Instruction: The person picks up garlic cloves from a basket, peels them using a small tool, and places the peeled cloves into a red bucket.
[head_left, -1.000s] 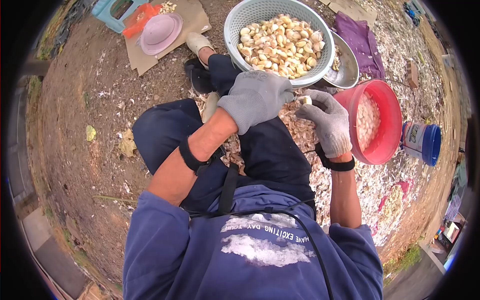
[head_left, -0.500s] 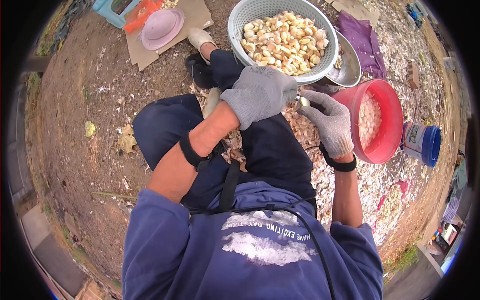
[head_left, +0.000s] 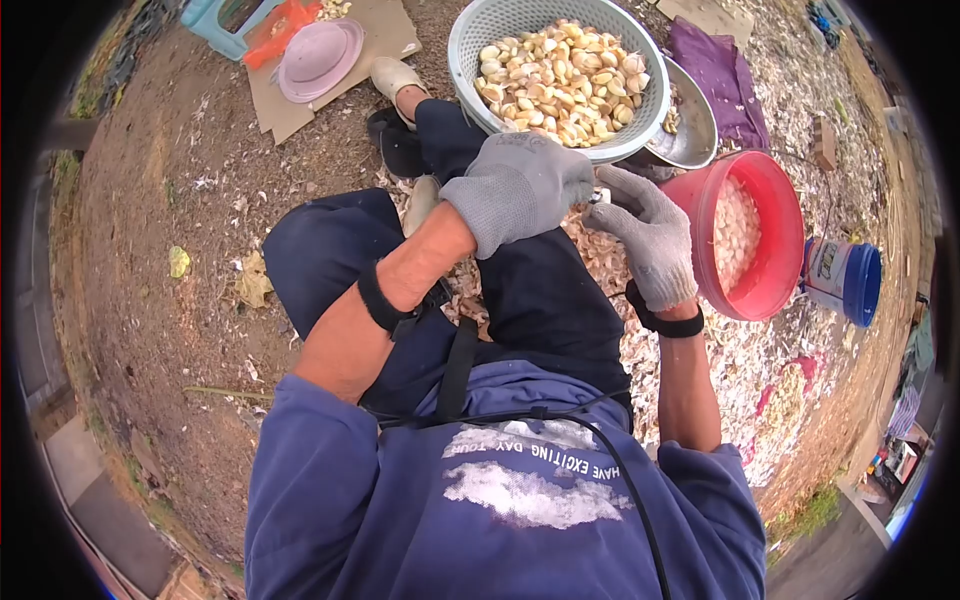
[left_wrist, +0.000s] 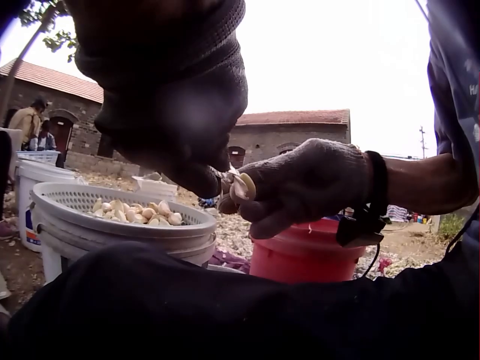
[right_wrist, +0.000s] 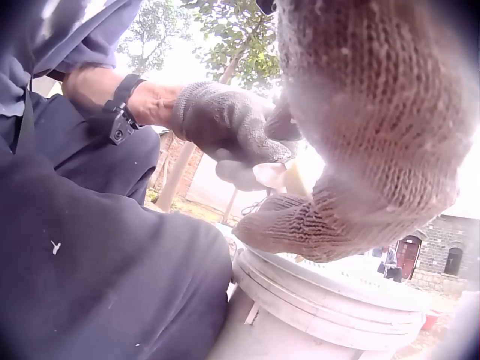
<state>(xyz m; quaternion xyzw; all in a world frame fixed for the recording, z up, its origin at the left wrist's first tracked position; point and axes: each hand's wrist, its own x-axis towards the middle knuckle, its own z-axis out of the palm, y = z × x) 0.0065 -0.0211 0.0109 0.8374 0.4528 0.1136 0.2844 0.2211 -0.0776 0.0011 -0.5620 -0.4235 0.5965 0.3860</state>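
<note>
Both hands wear grey knit gloves and meet in front of the basket. My right hand (head_left: 650, 235) pinches a pale garlic clove (right_wrist: 298, 181) between thumb and fingers. Curled tightly, my left hand (head_left: 525, 190) has its fingertips at the clove, on a loose flap of its papery skin (left_wrist: 236, 180). The left palm side is hidden in the head view. Just beyond the hands stands a grey plastic basket (head_left: 460, 85) heaped with garlic cloves (head_left: 570, 80). Beside the right hand, a red bucket (head_left: 780, 240) contains whitish cloves (head_left: 735, 235).
Behind the basket sit a metal bowl (head_left: 703, 130) and a purple cloth (head_left: 720, 80). A blue and white pail (head_left: 845, 280) stands right of the red bucket. Garlic skins (head_left: 690, 400) litter the ground. At upper left, a pink lid (head_left: 320, 60) lies on cardboard (head_left: 385, 45) near a blue stool (head_left: 215, 30).
Between the fingers, the clove shows less in the head view than before. The right hand has shifted slightly left, its fingers closer to the left hand, which has stayed nearly in place.
</note>
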